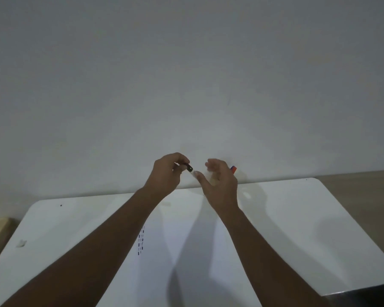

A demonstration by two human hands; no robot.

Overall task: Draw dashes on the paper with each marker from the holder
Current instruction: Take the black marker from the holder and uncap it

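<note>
Above table point(297, 207) — left hand point(164, 173) pinches marker point(189, 167); right hand point(220, 182) beside, seemingly open.

A white table point(297, 218) stands against a plain grey wall point(186, 74), wooden floor point(364, 196) beside it.

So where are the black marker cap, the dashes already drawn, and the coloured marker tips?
black marker cap point(189, 167), head view, on its dark side.
dashes point(141, 241), head view, mid-column on the paper.
coloured marker tips point(233, 168), head view, red-blue end behind the right hand.
</note>
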